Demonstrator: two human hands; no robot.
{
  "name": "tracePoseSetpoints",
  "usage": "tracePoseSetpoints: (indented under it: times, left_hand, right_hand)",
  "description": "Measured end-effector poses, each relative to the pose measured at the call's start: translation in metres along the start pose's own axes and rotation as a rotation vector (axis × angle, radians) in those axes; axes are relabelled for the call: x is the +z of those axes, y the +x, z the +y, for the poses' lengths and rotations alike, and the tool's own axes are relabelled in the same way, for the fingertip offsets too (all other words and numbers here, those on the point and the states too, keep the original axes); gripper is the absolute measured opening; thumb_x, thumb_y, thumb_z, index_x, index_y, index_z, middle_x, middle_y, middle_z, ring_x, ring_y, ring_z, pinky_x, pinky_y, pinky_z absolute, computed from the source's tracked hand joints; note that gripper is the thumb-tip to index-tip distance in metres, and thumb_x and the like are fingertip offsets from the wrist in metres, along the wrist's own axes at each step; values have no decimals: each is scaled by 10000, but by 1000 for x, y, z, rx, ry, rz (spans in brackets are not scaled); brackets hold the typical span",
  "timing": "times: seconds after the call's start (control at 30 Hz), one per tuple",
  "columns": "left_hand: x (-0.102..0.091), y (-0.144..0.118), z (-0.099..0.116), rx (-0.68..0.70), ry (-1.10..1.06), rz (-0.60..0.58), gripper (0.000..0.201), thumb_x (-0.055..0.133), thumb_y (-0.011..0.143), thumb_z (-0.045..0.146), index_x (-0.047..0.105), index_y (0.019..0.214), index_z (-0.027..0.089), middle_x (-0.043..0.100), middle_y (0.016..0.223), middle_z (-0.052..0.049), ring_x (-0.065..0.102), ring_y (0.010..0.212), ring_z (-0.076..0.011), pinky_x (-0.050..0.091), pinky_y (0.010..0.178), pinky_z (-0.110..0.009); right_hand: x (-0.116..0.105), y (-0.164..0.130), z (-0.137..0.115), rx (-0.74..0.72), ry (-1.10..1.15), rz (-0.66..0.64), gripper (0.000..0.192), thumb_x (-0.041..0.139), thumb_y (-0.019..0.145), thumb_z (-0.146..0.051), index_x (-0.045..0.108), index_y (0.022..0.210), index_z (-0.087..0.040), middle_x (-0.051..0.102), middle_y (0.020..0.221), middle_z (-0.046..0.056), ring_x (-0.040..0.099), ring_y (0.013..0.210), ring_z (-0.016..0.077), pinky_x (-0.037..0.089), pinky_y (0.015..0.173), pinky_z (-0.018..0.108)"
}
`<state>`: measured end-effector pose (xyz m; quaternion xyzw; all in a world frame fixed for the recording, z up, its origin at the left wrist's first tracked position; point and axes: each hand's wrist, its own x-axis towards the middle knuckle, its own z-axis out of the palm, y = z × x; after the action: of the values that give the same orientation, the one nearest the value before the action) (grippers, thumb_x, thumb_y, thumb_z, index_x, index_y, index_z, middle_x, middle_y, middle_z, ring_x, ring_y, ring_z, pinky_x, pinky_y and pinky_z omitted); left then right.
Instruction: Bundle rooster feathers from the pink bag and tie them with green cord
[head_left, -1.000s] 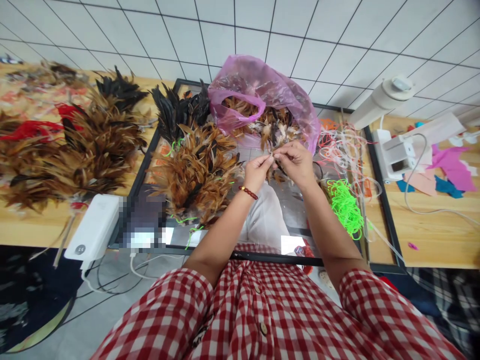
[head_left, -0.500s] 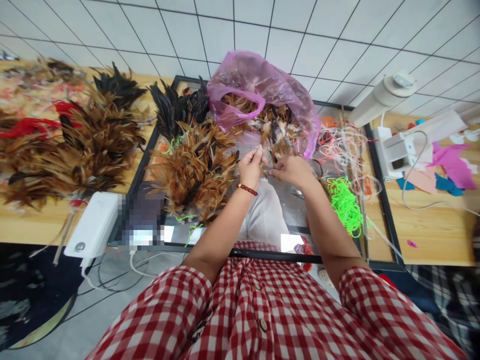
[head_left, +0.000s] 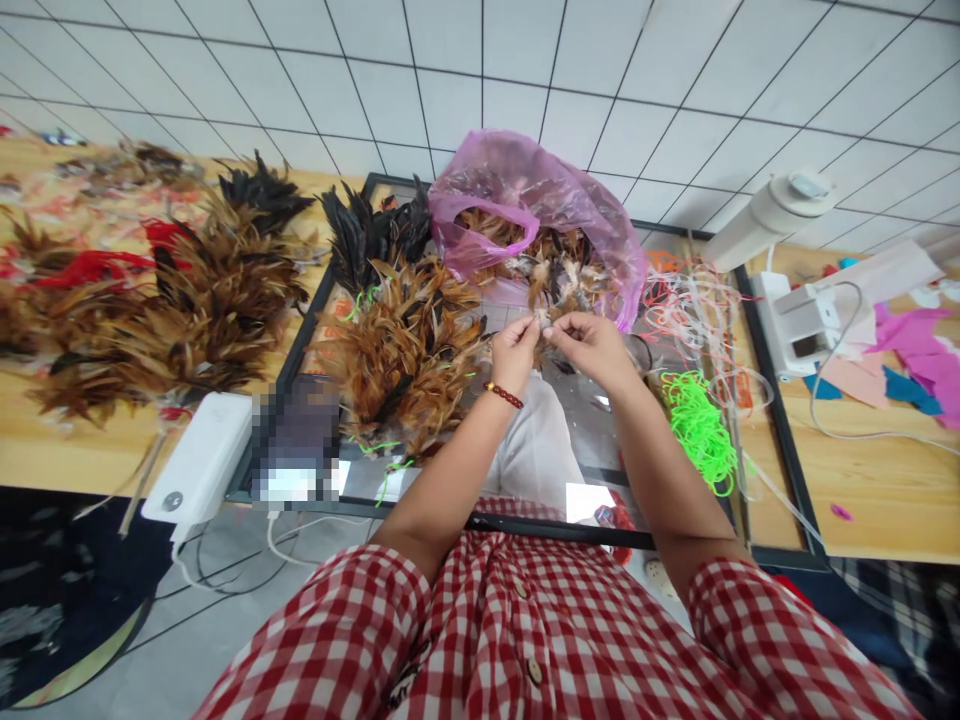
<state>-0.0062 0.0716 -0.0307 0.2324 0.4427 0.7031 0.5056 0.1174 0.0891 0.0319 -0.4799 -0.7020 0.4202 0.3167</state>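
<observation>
A small cluster of feathers was pinched between the fingertips of the left hand and the right hand, both closed on it, just in front of the mouth of a pink plastic bag from which more brown and pale feathers spilled. The cluster was held above a dark, reflective panel laid on the wooden table. A beaded bracelet was worn on the left wrist.

The feathers were judged to be very light, soft and easily bent or frayed, with smooth vanes that would slip if squeezed loosely. The firmest hold was thought to be at the quill ends, where the shafts are stiff, with the vanes left free. Whether the quills were indeed the part being gripped could not be told, as the fingers hid them.

To the left, a heap of tied brown feather bundles was seen on the panel, with black ones behind. To the right lay a tangle of neon green elastic loops, near the right forearm, and paler cords beyond. A white power bank rested at the table edge.
</observation>
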Motion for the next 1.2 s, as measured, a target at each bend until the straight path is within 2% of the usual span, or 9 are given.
tracePoseSetpoints:
  times: [0.27, 0.43, 0.5, 0.63, 0.83, 0.9, 1.0, 1.1, 1.2]
  left_hand:
    - [-1, -2, 4, -33, -62, -95, 366, 915, 602, 512, 810, 793, 218, 781, 791, -14, 679, 820, -146, 516, 891, -301]
    - [-2, 0, -1, 1, 10, -95, 381, 883, 643, 559, 775, 745, 208, 758, 762, 3, 653, 759, -125, 512, 832, -273]
    - [-2, -1, -3, 25, 54, -95, 365, 859, 685, 554, 768, 754, 207, 751, 753, 12, 638, 740, -115, 500, 796, -255]
    - [0, -6, 1, 26, 122, -194, 316, 820, 758, 505, 761, 735, 195, 694, 649, 20, 574, 628, -97, 458, 677, -236]
    - [3, -11, 13, -40, 198, -212, 273, 829, 789, 319, 718, 587, 173, 652, 589, 6, 533, 578, -82, 428, 650, -230]
    - [2, -10, 13, -45, 212, -191, 249, 808, 811, 309, 733, 615, 175, 639, 576, 11, 515, 551, -78, 411, 616, -227]
    - [2, -6, 10, -36, 157, -54, 200, 792, 825, 361, 758, 721, 193, 615, 570, 31, 510, 525, -74, 412, 584, -222]
    - [2, -2, 9, -24, 94, 72, 224, 802, 807, 409, 744, 754, 200, 588, 568, 49, 516, 514, -67, 423, 573, -215]
    - [3, -1, 9, -9, 61, 97, 216, 802, 807, 388, 728, 746, 194, 579, 560, 55, 542, 529, -66, 439, 592, -211]
  right_hand:
    - [3, 2, -1, 37, -37, 24, 389, 668, 758, -559, 600, 645, -193, 551, 570, -16, 399, 534, 97, 325, 545, 267]
    - [-2, 1, 1, 20, -51, 7, 349, 722, 768, -524, 662, 725, -183, 605, 617, -6, 461, 554, 107, 358, 561, 268]
    - [-3, 2, 3, -15, 57, 30, 354, 742, 769, -528, 687, 833, -185, 658, 688, 7, 547, 601, 125, 424, 604, 273]
    - [-4, 6, 10, -63, 235, 36, 423, 739, 793, -574, 734, 1016, -215, 710, 818, 28, 662, 704, 168, 526, 706, 328]
    - [-7, 12, 20, -91, 128, 80, 306, 771, 784, -539, 800, 826, -237, 739, 871, 61, 672, 866, 216, 542, 850, 383]
    - [-11, 12, 21, -86, 108, 65, 242, 744, 811, -467, 801, 828, -232, 739, 878, 61, 666, 841, 211, 542, 827, 374]
    - [-19, 11, 20, -143, -78, 80, 150, 697, 827, -312, 806, 865, -215, 728, 880, 68, 656, 851, 213, 525, 835, 364]
    - [-24, 7, 18, -210, -350, -110, 177, 675, 805, -185, 820, 903, -203, 723, 913, 79, 651, 876, 217, 503, 864, 356]
    - [-15, 3, 18, -224, -536, -251, 264, 671, 820, -165, 819, 1037, -191, 712, 1004, 104, 650, 931, 233, 487, 882, 351]
